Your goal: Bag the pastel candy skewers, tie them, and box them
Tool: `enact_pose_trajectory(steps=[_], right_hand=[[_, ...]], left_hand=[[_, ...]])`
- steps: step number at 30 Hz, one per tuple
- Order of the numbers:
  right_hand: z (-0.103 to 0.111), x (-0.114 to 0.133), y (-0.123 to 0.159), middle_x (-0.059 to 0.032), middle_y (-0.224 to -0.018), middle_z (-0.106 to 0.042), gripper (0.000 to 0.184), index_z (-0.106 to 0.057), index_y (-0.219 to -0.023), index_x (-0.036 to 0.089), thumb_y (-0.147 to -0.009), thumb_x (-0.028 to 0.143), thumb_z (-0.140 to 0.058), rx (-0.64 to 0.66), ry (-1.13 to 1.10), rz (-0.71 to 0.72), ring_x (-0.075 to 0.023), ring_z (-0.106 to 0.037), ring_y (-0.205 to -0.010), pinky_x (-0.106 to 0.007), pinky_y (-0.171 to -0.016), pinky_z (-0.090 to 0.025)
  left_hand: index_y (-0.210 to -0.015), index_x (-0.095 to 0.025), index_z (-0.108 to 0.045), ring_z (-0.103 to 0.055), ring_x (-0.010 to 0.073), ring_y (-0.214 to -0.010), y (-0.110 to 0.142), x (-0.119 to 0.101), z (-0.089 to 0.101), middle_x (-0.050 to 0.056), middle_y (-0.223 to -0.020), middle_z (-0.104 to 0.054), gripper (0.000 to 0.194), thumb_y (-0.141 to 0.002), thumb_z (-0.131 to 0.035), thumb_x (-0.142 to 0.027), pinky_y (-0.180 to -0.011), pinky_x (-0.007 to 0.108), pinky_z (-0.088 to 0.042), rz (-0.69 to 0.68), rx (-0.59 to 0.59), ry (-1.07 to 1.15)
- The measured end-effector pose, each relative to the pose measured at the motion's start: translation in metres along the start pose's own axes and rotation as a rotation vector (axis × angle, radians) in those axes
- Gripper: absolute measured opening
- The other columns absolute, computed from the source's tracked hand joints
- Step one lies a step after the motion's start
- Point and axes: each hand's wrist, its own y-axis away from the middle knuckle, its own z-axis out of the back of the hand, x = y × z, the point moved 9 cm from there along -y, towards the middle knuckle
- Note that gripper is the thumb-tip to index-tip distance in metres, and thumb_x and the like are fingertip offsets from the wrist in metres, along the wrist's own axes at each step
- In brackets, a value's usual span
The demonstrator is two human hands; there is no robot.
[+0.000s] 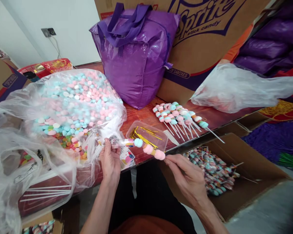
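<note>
My left hand [110, 160] is closed on the clear wrapper end [117, 141] of a marshmallow skewer [146, 148] with blue and pink pieces. My right hand [185, 175] pinches the skewer's stick at its lower pink end. The skewer lies across the front of a clear plastic tub [147, 134] holding gold twist ties. A row of several unwrapped marshmallow skewers [178, 117] lies on the red-brown table [141, 115] to the right.
A large clear bag of pink, blue and white marshmallows [73, 100] fills the left. A purple tote bag [136, 55] stands behind. A cardboard box [234, 175] at lower right holds several wrapped skewers. Bare white sticks [46, 191] lie at lower left. Another clear bag [239, 87] sits at right.
</note>
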Motion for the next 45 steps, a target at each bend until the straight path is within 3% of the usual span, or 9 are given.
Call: enact_pose_trajectory(steps=[6,10,18,24,30,36,40,45], right_hand=[[0.007,0.011,-0.003,-0.0036,-0.081,-0.072,0.015,-0.071,-0.094,0.021,-0.093,0.012,-0.059,0.057,0.141,0.157,-0.0176,-0.066,-0.071,-0.031,-0.069,-0.050],[0.005,0.014,-0.003,-0.0030,-0.080,-0.072,0.015,-0.071,-0.095,0.023,-0.092,0.012,-0.061,0.083,0.121,0.160,-0.0176,-0.065,-0.069,-0.032,-0.066,-0.050],[0.003,0.011,0.000,-0.0012,-0.078,-0.070,0.014,-0.068,-0.091,0.022,-0.091,0.010,-0.062,-0.039,-0.046,-0.017,-0.0156,-0.066,-0.068,-0.027,-0.065,-0.052],[-0.001,0.016,0.005,-0.0010,-0.079,-0.070,0.017,-0.067,-0.093,0.022,-0.090,0.005,-0.063,-0.058,-0.060,0.020,-0.0142,-0.066,-0.068,-0.026,-0.066,-0.052],[-0.003,0.011,0.011,-0.0031,-0.082,-0.072,0.017,-0.070,-0.097,0.022,-0.091,0.009,-0.062,0.001,0.013,0.067,-0.0168,-0.067,-0.072,-0.030,-0.069,-0.053],[0.005,0.022,0.007,-0.0037,-0.082,-0.074,0.017,-0.074,-0.094,0.023,-0.091,0.011,-0.062,0.038,0.159,0.192,-0.0171,-0.068,-0.071,-0.031,-0.068,-0.052],[0.007,0.032,0.009,-0.0052,-0.081,-0.074,0.018,-0.074,-0.094,0.022,-0.091,0.009,-0.061,-0.003,0.225,0.244,-0.0173,-0.067,-0.069,-0.032,-0.067,-0.051],[0.004,0.033,0.014,-0.0059,-0.082,-0.073,0.019,-0.073,-0.097,0.020,-0.089,0.007,-0.062,-0.012,0.200,0.202,-0.0180,-0.067,-0.072,-0.032,-0.068,-0.051]], left_hand=[[-0.065,-0.015,-0.056,-0.056,0.0068,-0.057,-0.003,-0.009,-0.001,-0.007,-0.060,-0.058,0.040,-0.063,-0.089,-0.038,-0.060,0.021,-0.046,-0.130,0.077,-0.096],[-0.066,-0.016,-0.056,-0.057,0.0079,-0.061,-0.005,-0.013,0.000,-0.006,-0.064,-0.059,0.043,-0.060,-0.090,-0.041,-0.062,0.022,-0.046,-0.169,0.074,-0.098],[-0.070,-0.016,-0.056,-0.055,0.0073,-0.061,-0.005,-0.007,0.002,-0.006,-0.066,-0.059,0.042,-0.062,-0.089,-0.042,-0.060,0.022,-0.044,-0.160,0.077,-0.077],[-0.069,-0.016,-0.054,-0.052,0.0062,-0.058,-0.007,-0.005,0.004,-0.008,-0.062,-0.055,0.042,-0.063,-0.088,-0.041,-0.062,0.023,-0.046,-0.144,0.062,-0.052],[-0.069,-0.016,-0.055,-0.053,0.0071,-0.058,-0.006,-0.006,0.002,-0.007,-0.062,-0.056,0.044,-0.063,-0.087,-0.046,-0.062,0.023,-0.045,-0.153,0.067,-0.097],[-0.064,-0.017,-0.051,-0.054,0.0082,-0.060,-0.004,-0.014,-0.002,-0.007,-0.062,-0.051,0.047,-0.064,-0.085,-0.050,-0.062,0.023,-0.045,-0.247,0.096,-0.148],[-0.064,-0.018,-0.050,-0.053,0.0088,-0.061,-0.001,-0.018,-0.001,-0.006,-0.064,-0.051,0.048,-0.067,-0.081,-0.054,-0.061,0.023,-0.043,-0.306,0.080,-0.215],[-0.064,-0.018,-0.050,-0.045,0.0073,-0.057,0.000,-0.024,0.005,-0.007,-0.061,-0.046,0.049,-0.068,-0.079,-0.057,-0.057,0.021,-0.040,-0.387,0.028,-0.285]])
